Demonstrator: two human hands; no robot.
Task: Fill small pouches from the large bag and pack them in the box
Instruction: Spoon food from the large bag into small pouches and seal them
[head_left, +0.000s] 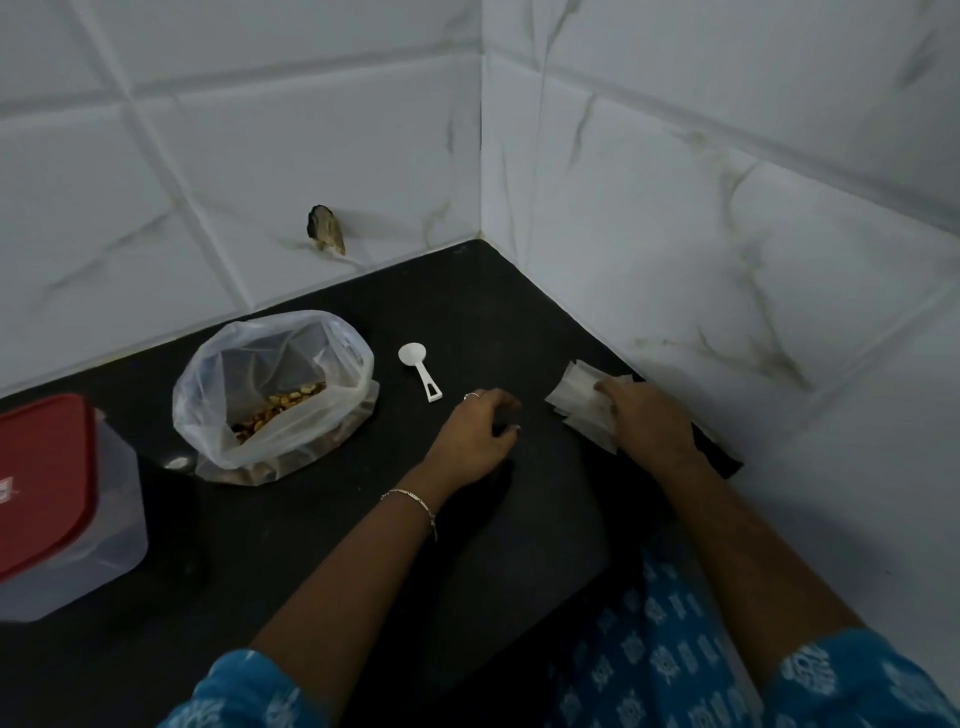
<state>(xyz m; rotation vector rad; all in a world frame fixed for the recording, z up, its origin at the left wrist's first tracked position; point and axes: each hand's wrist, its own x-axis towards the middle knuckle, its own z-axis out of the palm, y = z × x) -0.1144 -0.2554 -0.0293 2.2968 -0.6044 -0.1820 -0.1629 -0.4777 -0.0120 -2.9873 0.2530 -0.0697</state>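
A large clear plastic bag (275, 395) stands open on the black counter (322, 545), with yellow-brown snack pieces inside. A clear plastic box with a red lid (57, 499) sits at the left edge, lid on. Near the right wall lies a stack of small clear pouches (579, 402). My right hand (649, 421) lies over the stack, its fingers curled on the pouches. My left hand (480, 434) hovers just left of them with loosely curled fingers, holding nothing. A white plastic scoop (421, 371) lies between the bag and my hands.
White marble-look tiled walls meet in a corner behind the counter. A hole with a broken edge (327, 228) shows in the left wall above the bag. The counter's front edge runs close to my blue patterned clothing (649, 649).
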